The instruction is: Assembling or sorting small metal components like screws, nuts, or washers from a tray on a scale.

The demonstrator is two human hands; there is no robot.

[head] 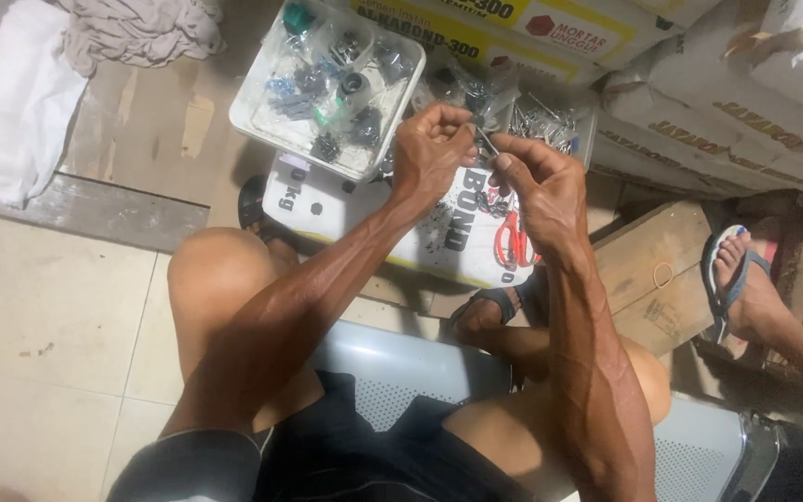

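A small metal part (485,141) is pinched between both hands, left hand (429,153) and right hand (536,186) closed on it, above a sack (439,232). Plenty of bagged bits are left in the tray (327,88); scissors (513,240) untouched.

Clear plastic tray (251,119) of small bagged hardware rests on a white sack (327,206), beside red-handled scissors (513,244). Stacked sacks (727,112) stand behind; grey cloth (137,30) lies upper left. A wooden block (648,270) carries a rubber band (663,274) near another person's sandalled foot (741,279).
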